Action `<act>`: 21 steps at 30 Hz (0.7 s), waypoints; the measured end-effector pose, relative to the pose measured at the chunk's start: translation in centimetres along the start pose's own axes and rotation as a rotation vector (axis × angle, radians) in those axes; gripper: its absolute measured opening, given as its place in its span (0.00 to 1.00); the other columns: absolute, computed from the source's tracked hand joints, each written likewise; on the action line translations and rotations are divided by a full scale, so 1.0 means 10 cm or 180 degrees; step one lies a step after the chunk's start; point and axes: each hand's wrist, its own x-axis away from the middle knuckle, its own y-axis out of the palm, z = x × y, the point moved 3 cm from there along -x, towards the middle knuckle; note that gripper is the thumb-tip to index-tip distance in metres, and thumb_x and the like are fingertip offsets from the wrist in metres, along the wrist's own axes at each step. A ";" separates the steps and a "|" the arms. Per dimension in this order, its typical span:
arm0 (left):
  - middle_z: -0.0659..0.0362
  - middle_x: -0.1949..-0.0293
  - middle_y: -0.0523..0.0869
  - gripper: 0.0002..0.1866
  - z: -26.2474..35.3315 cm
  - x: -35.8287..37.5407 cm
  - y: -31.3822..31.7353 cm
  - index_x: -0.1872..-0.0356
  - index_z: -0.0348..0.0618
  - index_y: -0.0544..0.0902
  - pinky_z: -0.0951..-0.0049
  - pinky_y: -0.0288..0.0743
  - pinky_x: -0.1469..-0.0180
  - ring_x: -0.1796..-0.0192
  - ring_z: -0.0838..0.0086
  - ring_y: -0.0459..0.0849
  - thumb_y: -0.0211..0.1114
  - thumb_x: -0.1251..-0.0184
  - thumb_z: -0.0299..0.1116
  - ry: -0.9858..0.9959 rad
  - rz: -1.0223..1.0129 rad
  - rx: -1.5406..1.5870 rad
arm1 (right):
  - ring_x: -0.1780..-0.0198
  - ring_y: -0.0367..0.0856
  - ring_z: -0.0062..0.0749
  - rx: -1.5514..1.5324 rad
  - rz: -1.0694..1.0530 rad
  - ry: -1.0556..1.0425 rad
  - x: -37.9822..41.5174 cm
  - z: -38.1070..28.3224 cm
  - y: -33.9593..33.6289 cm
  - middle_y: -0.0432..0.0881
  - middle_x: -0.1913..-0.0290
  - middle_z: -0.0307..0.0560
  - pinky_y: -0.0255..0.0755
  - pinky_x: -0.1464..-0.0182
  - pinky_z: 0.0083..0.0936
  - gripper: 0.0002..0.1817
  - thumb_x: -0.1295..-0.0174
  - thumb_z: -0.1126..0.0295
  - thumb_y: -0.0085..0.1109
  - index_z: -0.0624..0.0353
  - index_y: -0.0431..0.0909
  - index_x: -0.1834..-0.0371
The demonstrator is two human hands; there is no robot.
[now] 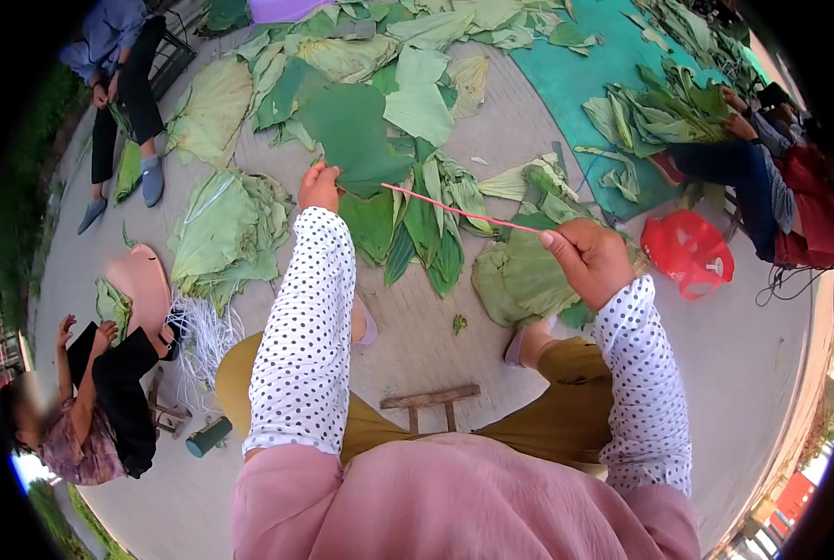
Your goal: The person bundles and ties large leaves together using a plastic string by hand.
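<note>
My left hand (320, 187) pinches the edge of a large dark green lotus leaf (347, 126), which is spread out beyond it over other leaves. In my right hand (589, 259), closed in a fist, is a thin pink stick (459, 211). The stick points left across the view, and its far tip overlaps the lower edge of the held leaf. Below the leaf lie folded green leaves (426, 219) on the ground. Another stack of leaves (524, 275) sits just left of my right hand, and a tied leaf bundle (230, 229) is left of my left forearm.
Many leaves cover the paving ahead, and a green mat (566, 84) lies to the right. A red basket (687, 252), white strings (202, 345), a green cup (210, 437) and a wooden stool (431, 397) stand around. Co-workers sit left and right, handling leaves.
</note>
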 end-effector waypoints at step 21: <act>0.60 0.63 0.85 0.10 1.39 1.77 0.26 0.57 0.38 0.80 0.75 0.77 0.56 0.61 0.76 0.83 0.65 0.32 0.34 0.0063 -0.1376 0.0292 | 0.73 0.75 0.55 0.0463 -0.0010 -0.0485 0.14 -0.11 -0.05 0.75 0.77 0.58 0.68 0.68 0.43 0.19 0.34 0.58 0.57 0.65 0.77 0.76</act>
